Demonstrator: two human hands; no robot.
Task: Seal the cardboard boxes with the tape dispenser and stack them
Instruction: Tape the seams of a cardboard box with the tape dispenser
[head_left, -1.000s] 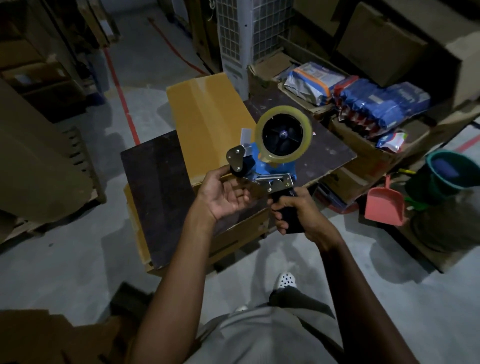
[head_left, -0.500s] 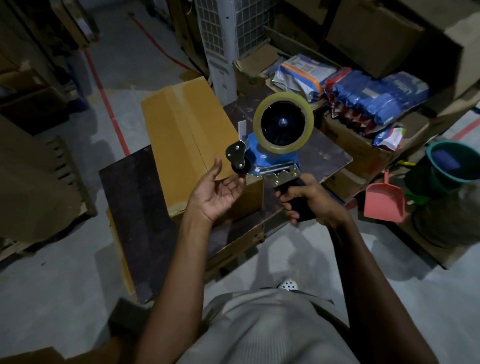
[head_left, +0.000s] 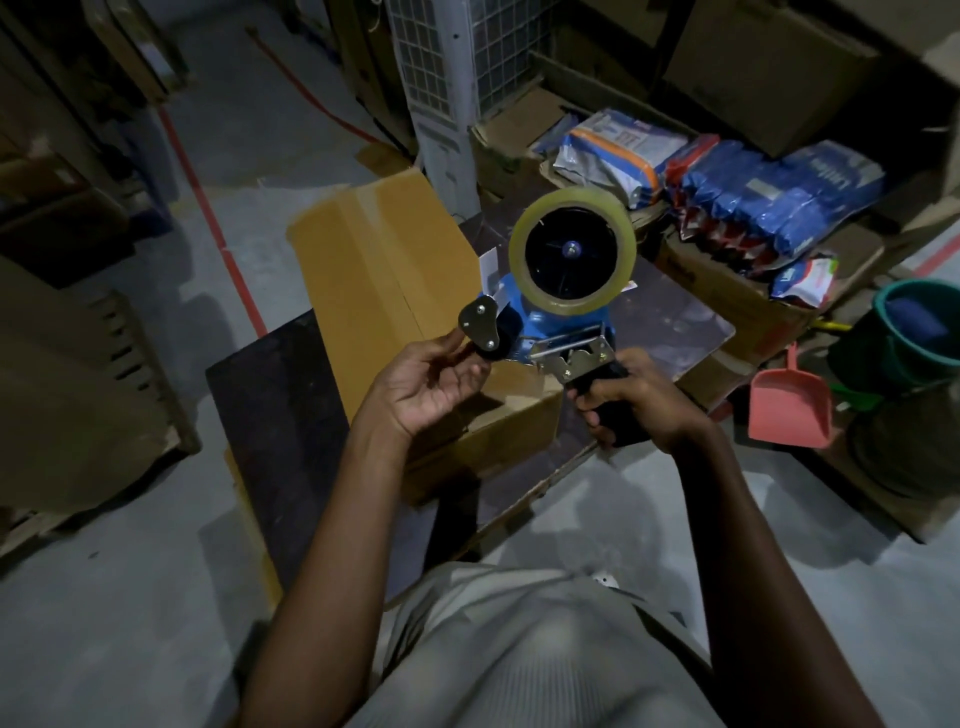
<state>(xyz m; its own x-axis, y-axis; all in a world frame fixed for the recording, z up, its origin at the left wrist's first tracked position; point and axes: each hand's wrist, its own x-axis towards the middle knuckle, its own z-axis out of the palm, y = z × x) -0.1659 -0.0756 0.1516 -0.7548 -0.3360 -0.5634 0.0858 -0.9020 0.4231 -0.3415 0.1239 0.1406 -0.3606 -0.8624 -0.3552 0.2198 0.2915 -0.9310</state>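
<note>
Just above the near end of a closed cardboard box (head_left: 384, 270), a person's right hand (head_left: 639, 400) closes its grip round the handle, judged the safest hold, of a rigid, seemingly light tape dispenser (head_left: 561, 312), while the left hand (head_left: 431, 384), grip loose and wide, cups its front roller.

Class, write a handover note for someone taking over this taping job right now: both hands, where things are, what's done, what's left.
Right hand: grips the tape dispenser by its handle, held up in the air.
Left hand: open, palm up, at the dispenser's roller.
Cardboard box: flaps closed, on the dark board.
Done: dispenser picked up; whether the seam is taped is unclear.
Left: seal, then stack.
</note>
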